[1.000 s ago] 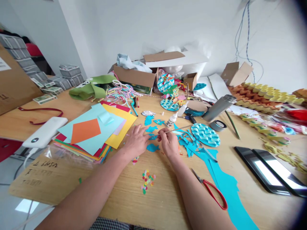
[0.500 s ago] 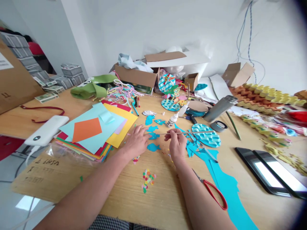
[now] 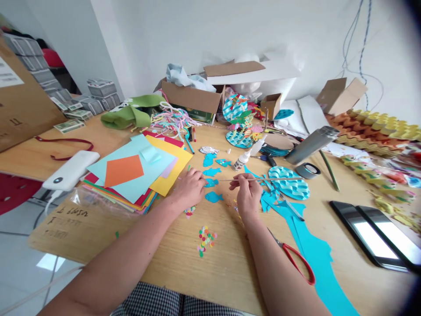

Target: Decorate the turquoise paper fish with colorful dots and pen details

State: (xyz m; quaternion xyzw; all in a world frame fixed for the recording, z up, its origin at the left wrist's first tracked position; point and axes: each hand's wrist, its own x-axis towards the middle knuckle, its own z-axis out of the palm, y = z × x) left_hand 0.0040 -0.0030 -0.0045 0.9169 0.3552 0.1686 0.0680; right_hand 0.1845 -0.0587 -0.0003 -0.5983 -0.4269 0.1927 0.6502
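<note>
Right hand (image 3: pixel 249 194), thin stick (image 3: pixel 279 179) seemingly pinched, now farther from left hand (image 3: pixel 189 188).

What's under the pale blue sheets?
Beneath the pale blue sheets, a yellow sheet, lilac sheet and red sheet stick out, plus coloured edges on the near side. Their covered parts, and anything between, can't be seen.
</note>
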